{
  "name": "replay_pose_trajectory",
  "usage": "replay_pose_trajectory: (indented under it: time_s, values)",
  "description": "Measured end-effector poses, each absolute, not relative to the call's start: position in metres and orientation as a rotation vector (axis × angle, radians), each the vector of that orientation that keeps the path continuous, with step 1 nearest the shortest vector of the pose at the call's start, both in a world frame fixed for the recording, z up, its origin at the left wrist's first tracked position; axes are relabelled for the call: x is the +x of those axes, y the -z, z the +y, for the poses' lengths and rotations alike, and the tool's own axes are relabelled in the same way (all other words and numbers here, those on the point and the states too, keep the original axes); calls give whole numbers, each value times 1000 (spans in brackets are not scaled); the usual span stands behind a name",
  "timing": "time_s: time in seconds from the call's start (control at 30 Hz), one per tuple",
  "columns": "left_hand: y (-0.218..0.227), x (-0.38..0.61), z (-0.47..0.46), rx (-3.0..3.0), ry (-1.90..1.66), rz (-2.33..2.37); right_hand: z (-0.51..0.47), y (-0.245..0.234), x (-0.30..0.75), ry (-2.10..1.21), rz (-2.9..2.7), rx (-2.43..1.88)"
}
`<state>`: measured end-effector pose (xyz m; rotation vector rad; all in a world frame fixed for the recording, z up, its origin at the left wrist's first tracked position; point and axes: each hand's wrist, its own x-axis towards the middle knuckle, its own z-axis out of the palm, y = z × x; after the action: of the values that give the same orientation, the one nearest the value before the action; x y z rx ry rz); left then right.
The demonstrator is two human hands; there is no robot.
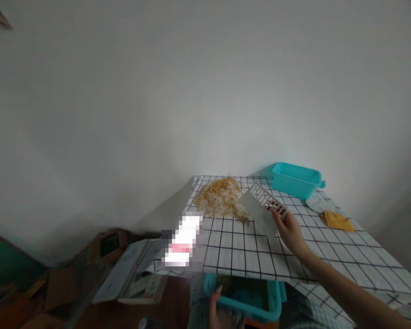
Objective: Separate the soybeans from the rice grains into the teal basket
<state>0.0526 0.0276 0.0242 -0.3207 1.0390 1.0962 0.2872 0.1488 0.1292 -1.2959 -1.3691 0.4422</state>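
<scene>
My right hand holds a white plastic scoop with a slotted back, its flat edge resting on the checked tablecloth beside a pile of yellow grains mixed with white ones. My left hand grips the rim of a teal plastic basin held below the table's near edge; some grains show inside it.
A second teal basin stands at the far right of the table by the white wall. A white cloth and a yellow cloth lie to the right. A blurred white object sits at the table's left edge. Boxes and papers lie on the floor at left.
</scene>
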Motion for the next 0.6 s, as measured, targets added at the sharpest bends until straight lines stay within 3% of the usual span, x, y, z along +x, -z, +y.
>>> replay_pose_trajectory:
  time_s: [0.27,0.6]
  values:
    - [-24,52,28,-283,-1061,981,145,-126,316,-284,-1354,-1432]
    - [-7,45,32,-291,-1073,1006,119,-116,309,-437,-1407,-1400]
